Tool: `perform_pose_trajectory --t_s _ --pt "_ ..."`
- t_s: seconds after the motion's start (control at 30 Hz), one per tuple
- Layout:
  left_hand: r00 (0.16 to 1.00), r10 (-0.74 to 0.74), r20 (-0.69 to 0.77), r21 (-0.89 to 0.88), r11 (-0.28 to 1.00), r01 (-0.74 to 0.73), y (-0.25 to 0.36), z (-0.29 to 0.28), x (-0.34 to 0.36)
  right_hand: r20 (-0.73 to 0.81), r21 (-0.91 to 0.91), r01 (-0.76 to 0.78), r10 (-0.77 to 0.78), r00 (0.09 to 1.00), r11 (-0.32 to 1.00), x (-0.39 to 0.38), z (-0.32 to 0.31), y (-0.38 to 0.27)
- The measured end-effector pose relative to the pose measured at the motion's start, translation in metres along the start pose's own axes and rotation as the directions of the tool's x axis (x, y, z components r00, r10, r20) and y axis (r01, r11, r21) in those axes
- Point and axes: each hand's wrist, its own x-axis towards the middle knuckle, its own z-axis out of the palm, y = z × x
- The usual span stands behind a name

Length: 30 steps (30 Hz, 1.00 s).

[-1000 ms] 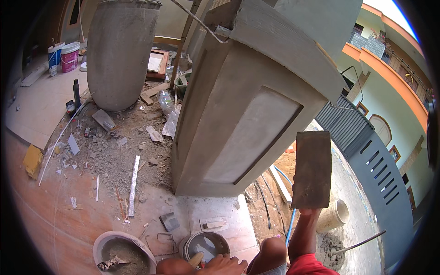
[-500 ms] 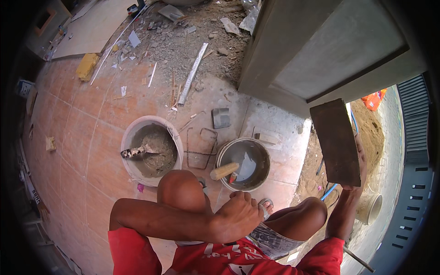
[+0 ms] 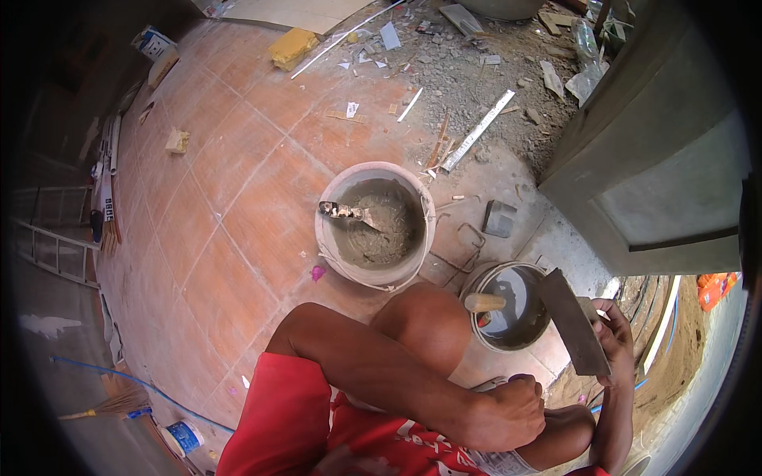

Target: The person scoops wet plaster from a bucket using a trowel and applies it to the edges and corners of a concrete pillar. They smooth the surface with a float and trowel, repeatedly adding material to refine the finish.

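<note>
My right hand grips a flat rectangular plastering float by its back, held tilted beside the small bucket of cloudy water. A wooden handle and a small red item rest in that bucket. My left hand is curled closed by my knees, below the water bucket; what it holds, if anything, is hidden. A larger pale tub of wet grey mortar stands to the left, a trowel lying in it. Bent metal rods and a grey block lie between and above the containers.
A grey rendered pillar rises at right. Rubble, strips and a yellow block litter the back of the tiled floor. A ladder, broom and blue hose are at left, sand at right.
My view has swung down and leftward from the pillar. The float has come down from upright at the right to tilted beside the water bucket. My left arm has shifted right relative to my knees.
</note>
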Motion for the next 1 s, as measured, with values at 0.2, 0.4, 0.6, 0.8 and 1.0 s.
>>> perform_pose_trajectory --t_s 0.2,0.4,0.6,0.8,1.0 --pt "0.88 0.018 -0.476 -0.262 0.951 -0.161 -0.057 -0.074 -0.071 -0.066 -0.082 0.022 -0.027 0.997 0.996 0.002 0.017 -0.004" --pt "0.29 -0.77 -0.569 -0.321 0.533 0.783 -0.208 -0.033 -0.209 -0.151 -0.149 -0.018 -0.005 0.988 0.989 -0.005 0.011 -0.007" --pt "0.447 -0.854 -0.265 0.252 0.386 0.887 -0.264 0.072 -0.244 -0.158 -0.095 -0.061 0.045 0.986 0.994 0.004 0.022 -0.003" --pt "0.47 -0.882 0.026 0.372 0.445 0.815 -0.28 0.075 -0.233 -0.075 -0.041 -0.085 0.082 0.994 0.996 0.012 0.038 0.004" --pt "0.382 -0.923 0.036 0.04 0.384 0.923 -0.26 0.048 -0.233 -0.063 0.008 -0.094 0.094 0.994 0.996 0.011 0.038 0.006"
